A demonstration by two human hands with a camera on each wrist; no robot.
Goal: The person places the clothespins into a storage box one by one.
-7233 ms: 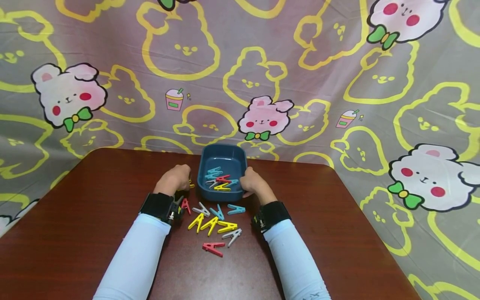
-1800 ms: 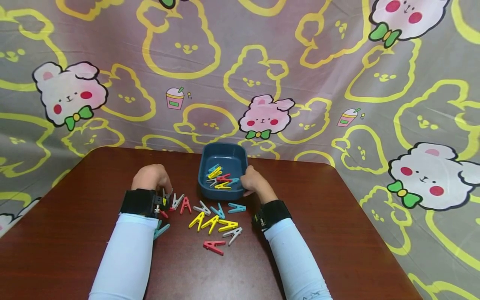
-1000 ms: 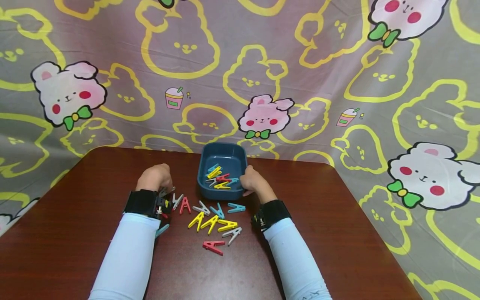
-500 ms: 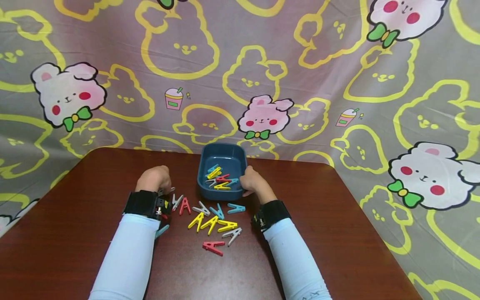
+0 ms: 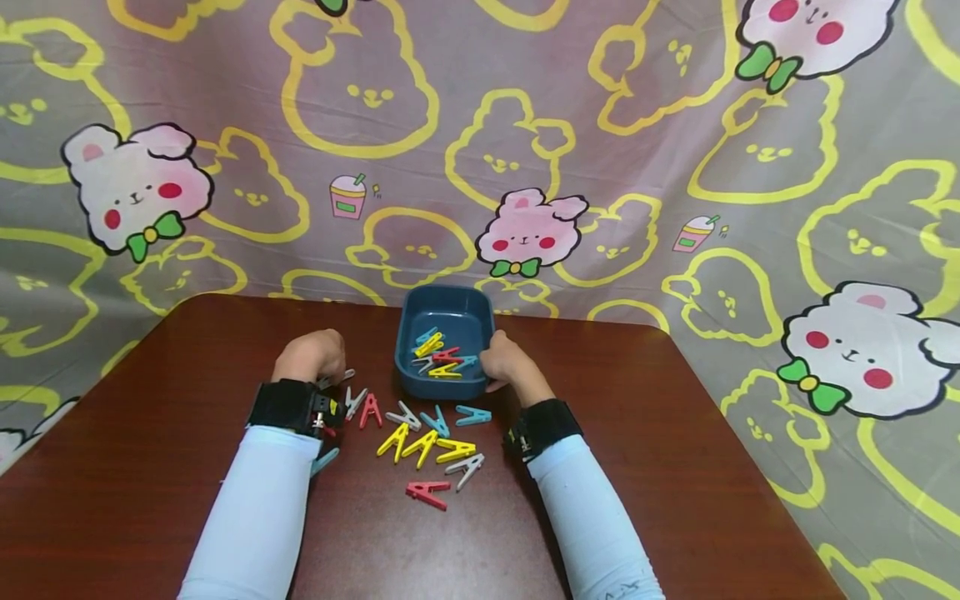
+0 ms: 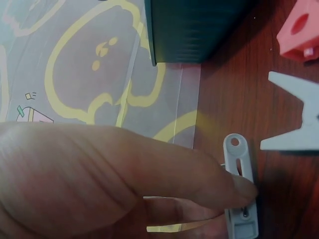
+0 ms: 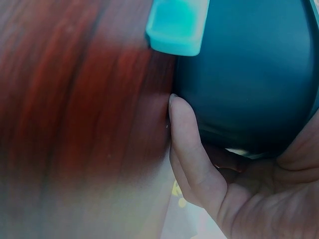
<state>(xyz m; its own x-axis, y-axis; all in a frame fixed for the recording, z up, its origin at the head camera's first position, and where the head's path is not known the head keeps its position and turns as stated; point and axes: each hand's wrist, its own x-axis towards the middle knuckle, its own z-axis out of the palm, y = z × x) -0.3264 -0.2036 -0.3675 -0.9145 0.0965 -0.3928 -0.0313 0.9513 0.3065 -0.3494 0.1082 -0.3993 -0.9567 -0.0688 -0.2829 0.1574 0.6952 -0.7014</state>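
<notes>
My left hand [image 5: 311,357] is low over the table, left of a dark blue bin [image 5: 445,389]. Thumb and fingers pinch a light grey clothespin [image 6: 242,194], plainest in the left wrist view. My right hand [image 5: 512,365] grips the bin's near right side, with fingers [image 7: 187,134] along its wall in the right wrist view. Inside the bin lie several clothespins, among them a yellow clothespin [image 5: 429,344] and a red clothespin [image 5: 447,356]. Beside my left hand are another grey clothespin [image 5: 355,404] and a red clothespin [image 5: 370,411]. My left wrist partly hides others.
Several loose clothespins lie between my forearms, including a yellow clothespin [image 5: 422,448], a blue clothespin [image 5: 473,416] and, nearest me, a red clothespin [image 5: 427,494]. A patterned curtain [image 5: 420,167] hangs behind the brown table [image 5: 637,467].
Since the oldest frame, a yellow clothespin has come to lie in the bin. My left hand has shifted left and taken hold of a grey clothespin. My right hand stays on the bin.
</notes>
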